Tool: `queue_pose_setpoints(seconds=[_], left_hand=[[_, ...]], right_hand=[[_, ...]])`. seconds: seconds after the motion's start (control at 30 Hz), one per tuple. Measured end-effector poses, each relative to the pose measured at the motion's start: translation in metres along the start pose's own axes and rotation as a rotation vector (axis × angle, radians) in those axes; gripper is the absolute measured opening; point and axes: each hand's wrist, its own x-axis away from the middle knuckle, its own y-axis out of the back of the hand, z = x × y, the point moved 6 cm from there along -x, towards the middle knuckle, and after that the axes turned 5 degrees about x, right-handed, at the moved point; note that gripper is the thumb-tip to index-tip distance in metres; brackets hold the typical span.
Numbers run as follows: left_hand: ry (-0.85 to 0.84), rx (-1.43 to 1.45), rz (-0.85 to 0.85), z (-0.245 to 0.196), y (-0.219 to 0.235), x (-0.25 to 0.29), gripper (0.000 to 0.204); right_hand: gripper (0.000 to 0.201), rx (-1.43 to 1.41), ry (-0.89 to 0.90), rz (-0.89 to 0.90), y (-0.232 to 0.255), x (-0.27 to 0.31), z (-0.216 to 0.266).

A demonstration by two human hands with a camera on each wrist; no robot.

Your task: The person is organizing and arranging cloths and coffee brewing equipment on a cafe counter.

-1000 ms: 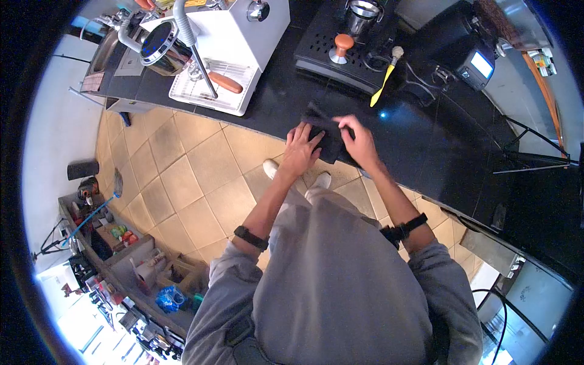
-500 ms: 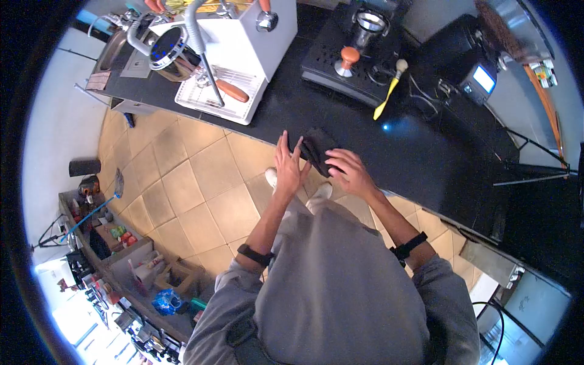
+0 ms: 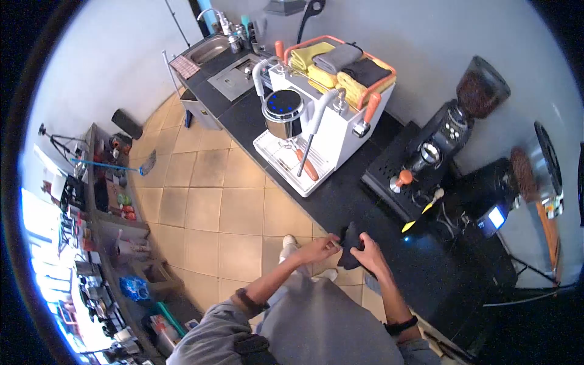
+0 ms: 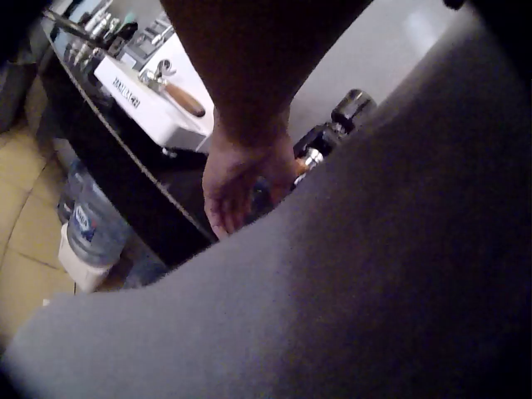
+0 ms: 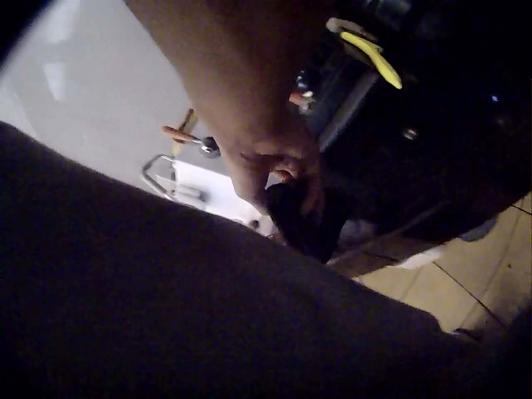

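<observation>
A folded black cloth (image 3: 349, 248) is at the counter's front edge, between the two hands in the head view. My right hand (image 3: 372, 255) pinches its right side; in the right wrist view the thumb and fingers of that hand (image 5: 278, 162) grip the dark cloth (image 5: 306, 223). To the left of the cloth is my left hand (image 3: 319, 249), its fingers loosely bent and pointing at it. The left wrist view shows this hand (image 4: 248, 179) with relaxed fingers; a dark patch by the palm is too dim to identify.
A white espresso machine (image 3: 340, 137) with folded towels (image 3: 337, 58) on top stands behind on the black counter (image 3: 420, 292). Further right are an orange-knobbed tamper (image 3: 401, 178), a yellow-handled brush (image 3: 426, 213) and grinders. Tiled floor (image 3: 237, 213) lies left.
The head view has tilted up, bringing in the sink and towels. My left hand has come off the cloth, where it was pressing earlier; my right hand now holds the cloth bunched up.
</observation>
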Motion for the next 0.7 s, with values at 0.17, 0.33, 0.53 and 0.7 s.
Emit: queue_pose_setpoints(seconds=[0.17,0.33,0.53,0.7], left_hand=[[-0.212,0.201,0.088,-0.147,0.078,0.024,0.024],[-0.389,0.368,-0.056,-0.176,0.173,0.018,0.022],[-0.46,0.632,-0.172,-0.162,0.278,0.0,0.019],[-0.448,0.663,-0.185,-0.14,0.359,-0.027,0.018]], right_hand=[[0.047,-0.41,0.168,0.188,0.079,0.014,0.083],[0.079,-0.749,0.401,-0.074,0.2,0.023,0.217],[0.041,-0.325,0.534,-0.412,0.272,-0.053,0.326],[0.034,-0.465,0.338,-0.268,0.264,-0.186,0.391]])
